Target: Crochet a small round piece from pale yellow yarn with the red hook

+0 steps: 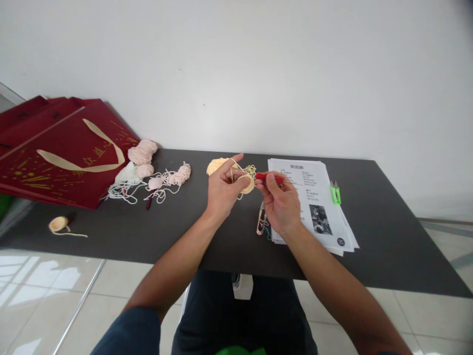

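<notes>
Over the middle of the dark table, my left hand (223, 190) pinches a small round crochet piece (247, 185) in pale yellow yarn, with a strand running over the raised index finger. Closed round the red handle of a crochet hook (266, 177) is my right hand (281, 202); the hook's thin metal shaft points left, toward my left fingers. Whether its tip is in a stitch I cannot make out. A pale yellow yarn ball (216, 165) lies behind my left hand, partly hidden by it.
Printed sheets (328, 227) lie under and right of my right hand, with green thread snips (335, 192) on their edge. Pink and white yarn (142, 153) sits by dark red bags (66, 148) at left. A small crocheted piece (58, 224) rests near the front left edge.
</notes>
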The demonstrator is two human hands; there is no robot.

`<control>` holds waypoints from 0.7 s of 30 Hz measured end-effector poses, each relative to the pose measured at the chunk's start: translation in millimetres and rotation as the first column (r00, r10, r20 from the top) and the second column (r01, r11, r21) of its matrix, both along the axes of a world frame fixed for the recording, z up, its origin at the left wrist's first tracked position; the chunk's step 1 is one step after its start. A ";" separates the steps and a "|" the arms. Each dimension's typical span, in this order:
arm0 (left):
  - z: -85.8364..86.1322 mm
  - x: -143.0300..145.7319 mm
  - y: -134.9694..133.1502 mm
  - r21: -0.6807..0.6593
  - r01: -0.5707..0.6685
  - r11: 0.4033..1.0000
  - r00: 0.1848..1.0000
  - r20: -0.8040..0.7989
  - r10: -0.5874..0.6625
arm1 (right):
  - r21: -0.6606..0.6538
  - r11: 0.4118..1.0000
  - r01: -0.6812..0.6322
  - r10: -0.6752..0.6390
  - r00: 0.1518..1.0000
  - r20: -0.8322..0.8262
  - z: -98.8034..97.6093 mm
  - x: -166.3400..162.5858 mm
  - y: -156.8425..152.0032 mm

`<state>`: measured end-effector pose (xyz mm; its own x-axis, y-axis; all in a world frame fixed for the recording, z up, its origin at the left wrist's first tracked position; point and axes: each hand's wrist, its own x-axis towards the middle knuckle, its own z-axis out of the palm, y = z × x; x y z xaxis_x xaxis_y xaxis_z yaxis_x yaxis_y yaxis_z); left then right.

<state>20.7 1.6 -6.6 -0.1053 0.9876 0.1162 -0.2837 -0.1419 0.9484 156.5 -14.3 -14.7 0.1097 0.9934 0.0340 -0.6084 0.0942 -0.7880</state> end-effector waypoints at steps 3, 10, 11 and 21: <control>1.3 1.7 -1.7 0.031 -0.022 0.999 1.000 -0.018 0.023 | 0.017 0.999 0.028 -0.028 0.999 0.036 1.0 0.7 0.3; 1.7 1.4 -2.7 0.046 -0.053 0.998 0.998 -0.041 0.055 | 0.094 0.993 0.077 -0.086 0.992 0.088 5.9 2.7 -0.8; 1.4 1.1 -2.6 0.049 -0.056 0.997 0.997 -0.041 0.058 | 0.111 0.990 0.087 -0.099 0.990 0.102 6.3 3.7 -0.9; 0.1 0.7 -2.6 0.106 -0.106 0.989 0.991 -0.068 0.114 | 0.311 0.933 0.183 -0.262 0.936 0.235 0.7 12.1 -0.3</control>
